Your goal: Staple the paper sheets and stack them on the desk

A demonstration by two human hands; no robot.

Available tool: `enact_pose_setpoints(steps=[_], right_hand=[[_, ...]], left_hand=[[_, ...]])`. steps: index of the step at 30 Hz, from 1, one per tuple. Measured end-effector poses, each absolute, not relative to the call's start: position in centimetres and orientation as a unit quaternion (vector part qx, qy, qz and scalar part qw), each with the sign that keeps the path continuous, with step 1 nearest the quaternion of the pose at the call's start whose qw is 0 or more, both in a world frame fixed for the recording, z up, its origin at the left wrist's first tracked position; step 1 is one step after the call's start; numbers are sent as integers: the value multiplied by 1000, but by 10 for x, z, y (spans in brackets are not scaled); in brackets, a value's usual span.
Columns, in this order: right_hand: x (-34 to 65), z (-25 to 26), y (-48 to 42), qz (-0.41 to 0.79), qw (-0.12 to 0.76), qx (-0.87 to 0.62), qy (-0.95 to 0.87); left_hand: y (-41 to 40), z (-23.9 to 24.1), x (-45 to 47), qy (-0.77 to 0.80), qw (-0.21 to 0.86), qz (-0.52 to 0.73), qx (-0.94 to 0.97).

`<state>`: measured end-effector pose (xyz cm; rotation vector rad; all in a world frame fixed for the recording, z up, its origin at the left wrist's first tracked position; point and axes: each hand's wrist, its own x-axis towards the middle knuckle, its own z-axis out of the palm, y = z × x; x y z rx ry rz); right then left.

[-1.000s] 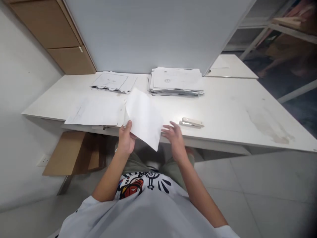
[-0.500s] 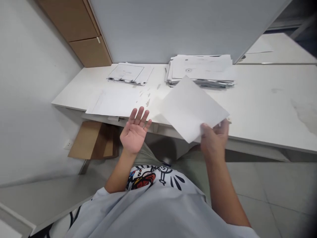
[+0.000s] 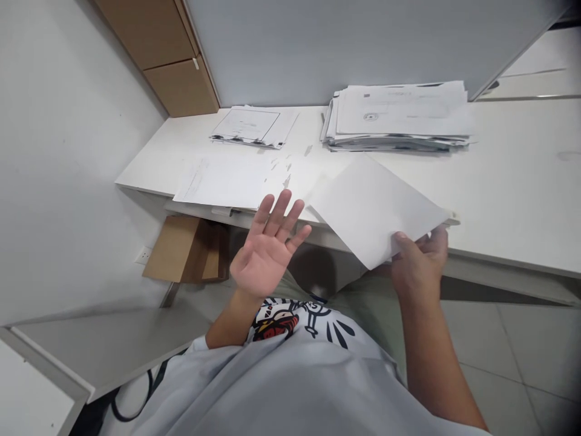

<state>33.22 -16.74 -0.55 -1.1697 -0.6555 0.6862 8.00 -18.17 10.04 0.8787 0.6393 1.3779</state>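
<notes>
My right hand (image 3: 418,260) grips the near corner of a blank white sheet of paper (image 3: 374,207), held tilted over the front edge of the white desk (image 3: 508,188). My left hand (image 3: 267,251) is empty, palm up with its fingers spread, just in front of the desk edge. Flat sheets (image 3: 222,181) lie on the desk beyond the left hand. A thick paper stack (image 3: 399,115) sits at the back, and a thin stack (image 3: 252,126) lies at the back left. A stapler tip (image 3: 452,218) peeks out behind the held sheet.
A grey partition (image 3: 340,42) rises behind the desk. Wooden drawers (image 3: 167,54) stand at the back left beside a white wall. A brown cardboard box (image 3: 186,248) sits under the desk. Tiled floor lies to the right.
The sheet passed from my left hand to my right hand and moved rightward. My left hand let go and opened, palm up. The view shifted left and closer to the desk.
</notes>
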Motion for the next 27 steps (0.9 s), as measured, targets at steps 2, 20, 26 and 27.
enact_pose_setpoints(steps=[2,20,26,27], right_hand=[[333,-7,-168,308,725,-539,-300],[331,-12,-166,329,714,-560,-261],[342,-22,-169,289,717,-581,-253],[345,-21,-171,283,717,-587,-246]], left_hand=[[-185,101,79,279,640,603,387],[-191,100,78,293,628,598,403],[-147,53,51,435,310,406,741],[-131,43,42,462,249,352,775]])
